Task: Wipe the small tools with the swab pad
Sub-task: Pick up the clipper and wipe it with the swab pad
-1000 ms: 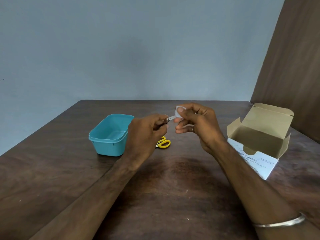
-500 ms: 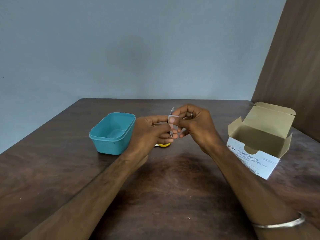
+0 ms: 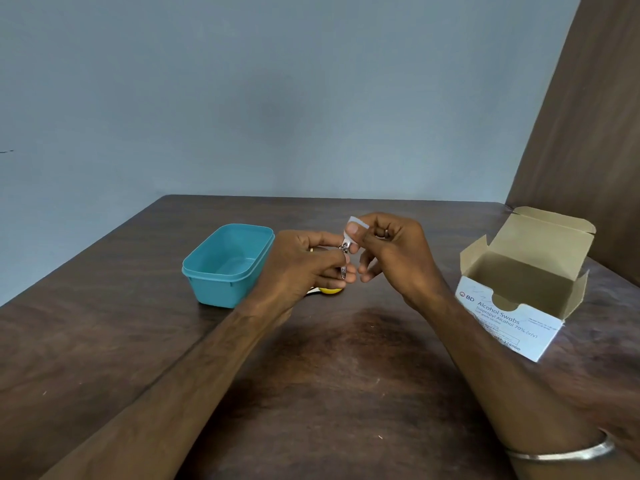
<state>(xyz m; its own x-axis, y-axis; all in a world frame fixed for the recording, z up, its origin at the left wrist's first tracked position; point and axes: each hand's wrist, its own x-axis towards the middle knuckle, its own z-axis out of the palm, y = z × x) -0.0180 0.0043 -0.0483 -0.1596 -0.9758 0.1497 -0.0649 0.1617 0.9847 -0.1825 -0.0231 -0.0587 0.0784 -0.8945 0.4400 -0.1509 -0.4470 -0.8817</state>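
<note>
Carton (image 3: 509, 327), flaps open, on counter (image 3: 329, 393); print reads "BD", "Alcohol Swabs", "Isopropyl Alcohol 70% (v/v)"; smaller print illegible. Left of carton, above counter: left hand (image 3: 301, 268), fingers closed on metal clipper (image 3: 345, 251) held near upright; right hand (image 3: 394, 258), thumb and forefinger pinching white swab (image 3: 355, 225) against clipper's upper end. Farther left: teal tub (image 3: 225, 268). Yellow handle (image 3: 330, 290) partly hidden under left hand.

Plain room, dark wooden table (image 3: 311, 393), bare blue-grey wall (image 3: 277, 98)
</note>
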